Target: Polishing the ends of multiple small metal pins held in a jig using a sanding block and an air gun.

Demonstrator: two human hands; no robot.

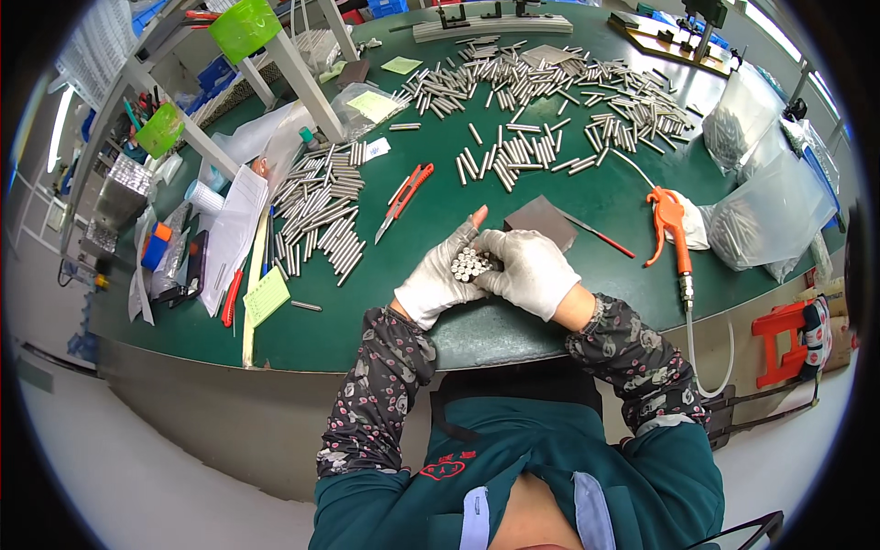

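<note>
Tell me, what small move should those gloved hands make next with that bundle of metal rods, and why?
Probably tap the bundle of rods on the green table to level its ends: left hand and right hand cup it together, and its ends look uneven.

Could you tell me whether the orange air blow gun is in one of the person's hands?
No, the orange air blow gun lies on the green table, right of both hands.

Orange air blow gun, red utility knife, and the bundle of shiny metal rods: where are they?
Orange air blow gun (667, 220): head view, on its body.
Red utility knife (403, 202): head view, mid-handle.
Bundle of shiny metal rods (467, 264): head view, rod ends.
</note>
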